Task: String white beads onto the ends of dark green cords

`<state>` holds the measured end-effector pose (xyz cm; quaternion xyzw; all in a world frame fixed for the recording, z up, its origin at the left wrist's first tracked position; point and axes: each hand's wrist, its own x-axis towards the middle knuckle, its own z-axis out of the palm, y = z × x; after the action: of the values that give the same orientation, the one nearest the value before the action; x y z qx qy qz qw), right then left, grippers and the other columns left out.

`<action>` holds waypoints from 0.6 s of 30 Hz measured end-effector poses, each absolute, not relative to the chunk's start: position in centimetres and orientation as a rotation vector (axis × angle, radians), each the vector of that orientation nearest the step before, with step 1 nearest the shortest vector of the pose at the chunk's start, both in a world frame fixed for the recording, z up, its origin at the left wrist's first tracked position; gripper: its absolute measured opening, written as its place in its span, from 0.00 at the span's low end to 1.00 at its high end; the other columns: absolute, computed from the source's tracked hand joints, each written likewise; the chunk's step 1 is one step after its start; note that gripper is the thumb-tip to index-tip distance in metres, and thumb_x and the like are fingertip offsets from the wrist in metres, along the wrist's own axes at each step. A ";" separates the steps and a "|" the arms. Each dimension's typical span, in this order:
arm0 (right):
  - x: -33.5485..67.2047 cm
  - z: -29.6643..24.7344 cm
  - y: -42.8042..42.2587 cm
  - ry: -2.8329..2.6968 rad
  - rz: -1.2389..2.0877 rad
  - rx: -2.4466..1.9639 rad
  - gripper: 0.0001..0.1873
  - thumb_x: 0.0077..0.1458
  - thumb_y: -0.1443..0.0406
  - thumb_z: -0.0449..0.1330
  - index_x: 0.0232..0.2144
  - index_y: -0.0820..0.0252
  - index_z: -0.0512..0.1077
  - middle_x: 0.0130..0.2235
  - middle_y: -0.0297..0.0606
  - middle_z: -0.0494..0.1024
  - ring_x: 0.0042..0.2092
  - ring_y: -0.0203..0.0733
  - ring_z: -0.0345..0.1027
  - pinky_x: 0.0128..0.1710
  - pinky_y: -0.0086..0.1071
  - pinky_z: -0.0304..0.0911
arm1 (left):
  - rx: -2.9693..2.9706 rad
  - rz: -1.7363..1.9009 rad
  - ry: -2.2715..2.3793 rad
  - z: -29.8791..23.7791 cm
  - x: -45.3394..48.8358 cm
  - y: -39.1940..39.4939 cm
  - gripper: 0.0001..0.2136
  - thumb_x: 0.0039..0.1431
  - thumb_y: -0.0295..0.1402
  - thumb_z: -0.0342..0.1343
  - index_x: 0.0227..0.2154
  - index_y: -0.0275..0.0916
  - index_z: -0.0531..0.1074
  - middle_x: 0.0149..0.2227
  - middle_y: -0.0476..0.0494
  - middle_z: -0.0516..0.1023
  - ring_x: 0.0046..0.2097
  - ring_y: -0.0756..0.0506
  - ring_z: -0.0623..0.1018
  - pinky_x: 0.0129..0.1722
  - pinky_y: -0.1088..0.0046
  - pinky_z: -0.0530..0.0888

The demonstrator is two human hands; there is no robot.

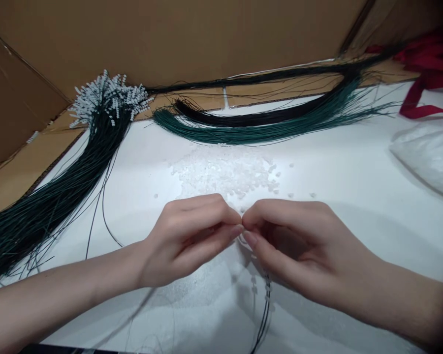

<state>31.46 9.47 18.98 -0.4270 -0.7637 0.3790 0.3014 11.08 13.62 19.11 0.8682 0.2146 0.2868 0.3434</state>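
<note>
My left hand (197,236) and my right hand (299,241) meet fingertip to fingertip over the white table, thumb and forefinger pinched on each. Between the tips shows a small pale loop (243,239), too fine to make out clearly. Thin dark wires (266,307) with small clear beads (268,287) on them hang below my right thumb, and their upper ends are hidden behind that hand. What the left fingertips pinch is covered by the fingers. Just beyond both hands lies a loose spread of clear white beads (223,172).
At the left lies a thick bundle of dark green wires (96,147) with white beaded tips (107,98). Cut green wires (251,133) and black wires (258,119) lie along the back, before a cardboard wall (206,39). Red ribbon (415,96) and a plastic bag (430,152) are at right.
</note>
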 end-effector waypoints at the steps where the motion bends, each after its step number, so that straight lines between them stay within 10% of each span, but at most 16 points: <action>1: 31.5 18.9 9.5 -2.000 1.063 -1.126 0.07 0.57 0.73 0.54 0.28 0.61 0.68 0.22 0.27 0.63 0.23 0.29 0.56 0.22 0.24 0.54 | 2.248 0.731 0.574 19.1 11.1 13.6 0.05 0.65 0.24 0.51 0.35 0.35 0.73 0.30 0.45 0.74 0.30 0.51 0.72 0.29 0.75 0.69; 18: 31.8 19.5 10.1 -1.740 1.511 -1.138 0.12 0.65 0.62 0.53 0.29 0.59 0.66 0.25 0.28 0.63 0.27 0.30 0.54 0.23 0.25 0.52 | 2.178 0.747 0.614 19.4 10.9 14.0 0.04 0.64 0.25 0.54 0.34 0.33 0.72 0.29 0.47 0.72 0.29 0.53 0.70 0.28 0.77 0.67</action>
<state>31.78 10.14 19.47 -0.4248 -0.6495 0.5641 0.2820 10.95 13.98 19.38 0.8491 0.2393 0.2912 0.3701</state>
